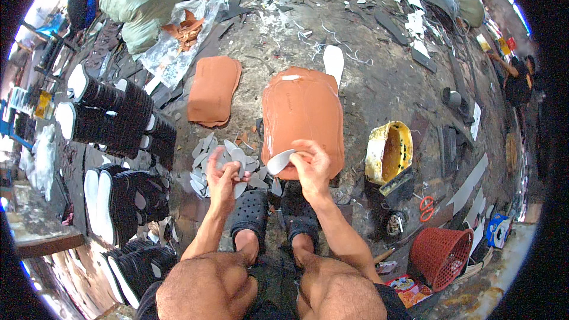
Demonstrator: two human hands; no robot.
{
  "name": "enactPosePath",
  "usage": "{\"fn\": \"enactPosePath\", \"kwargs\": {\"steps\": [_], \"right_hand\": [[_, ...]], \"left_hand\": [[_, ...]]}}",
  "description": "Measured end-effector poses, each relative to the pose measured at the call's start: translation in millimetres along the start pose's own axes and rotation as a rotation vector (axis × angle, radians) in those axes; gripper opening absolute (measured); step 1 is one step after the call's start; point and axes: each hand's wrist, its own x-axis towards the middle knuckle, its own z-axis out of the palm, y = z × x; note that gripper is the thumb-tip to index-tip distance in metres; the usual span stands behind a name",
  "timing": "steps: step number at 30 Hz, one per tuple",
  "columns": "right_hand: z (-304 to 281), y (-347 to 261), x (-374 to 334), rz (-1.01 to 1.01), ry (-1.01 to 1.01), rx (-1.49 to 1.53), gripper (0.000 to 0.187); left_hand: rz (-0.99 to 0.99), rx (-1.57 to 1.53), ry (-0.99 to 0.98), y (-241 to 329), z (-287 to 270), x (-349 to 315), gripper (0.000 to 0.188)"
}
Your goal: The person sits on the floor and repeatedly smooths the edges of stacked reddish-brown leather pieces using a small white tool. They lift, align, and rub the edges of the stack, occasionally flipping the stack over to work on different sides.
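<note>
two bare knees (204, 281) sit nearest the camera, with dark, holed clogs (249, 210) planted on the floor (261, 35) beyond them. the right hand (313, 170) holds a pale, rounded piece (278, 162), pinched between thumb and fingers, just above the near edge of a large orange-brown stack of sheets (302, 106). the left hand (223, 182) hovers at a loose pile of pale grey pieces (201, 157) just left of that stack, its fingers partly curled; pieces show around them, but i cannot tell whether they grip one.

beyond the loose pile lies a smaller orange-brown stack (212, 90), and a white sole-shaped piece (334, 60) pokes out past the far right corner of the large one. to the right stand a yellow tub (374, 151), open at the top, and, closer in, red-handled scissors (426, 208) and a tilted red basket (438, 249). on the left, black-and-white soles (95, 121) are stacked in rows. a clear plastic bag (204, 18) with brown scraps (185, 31) lies farther off, beside a pale green sack (142, 0).
</note>
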Motion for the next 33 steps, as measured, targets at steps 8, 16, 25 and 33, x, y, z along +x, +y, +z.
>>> {"fn": "enactPosePath", "kwargs": {"steps": [8, 16, 25, 33], "right_hand": [[-28.6, -0.1, -10.8, 0.026, -0.113, -0.237, 0.016], [-44.1, 3.7, -36.3, -0.185, -0.418, -0.544, 0.015], [-128.9, -53.8, 20.1, -0.628, -0.307, -1.254, 0.027], [-43.1, -113.3, 14.2, -0.915, -0.061, -1.031, 0.012]], "left_hand": [[0.318, 1.287, -0.163, -29.1, -33.1, 21.9, 0.018], [0.167, 0.582, -0.626, 12.2, 11.8, -15.8, 0.028], [-0.177, 0.033, -0.593, 22.9, 44.2, 2.6, 0.016], [0.885, 1.079, -0.322, -21.9, 95.4, 32.1, 0.02]]}}
